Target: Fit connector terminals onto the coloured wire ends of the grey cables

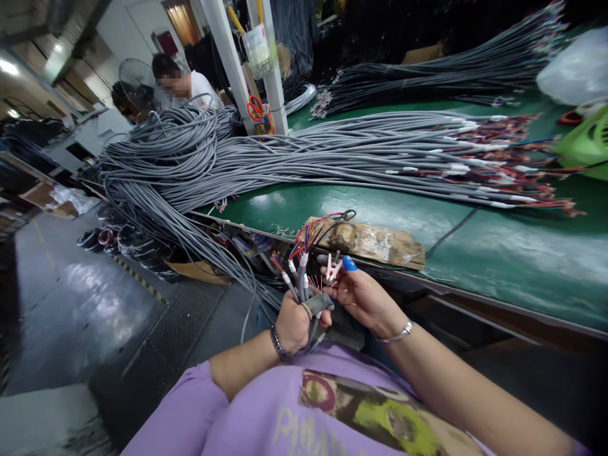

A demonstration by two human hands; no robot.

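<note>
My left hand is closed round a small bunch of grey cables, their stripped red and blue wire ends pointing up. A grey cover sits on its thumb. My right hand, with a blue cap on one fingertip, pinches a small white piece next to those wire ends. Both hands are held close to my chest, just in front of the edge of the green bench.
A large spread of grey cables lies across the bench and hangs off its left end. Dark cables are piled behind. A worn wooden block sits at the bench edge. Another person works at the back left. A green object is at right.
</note>
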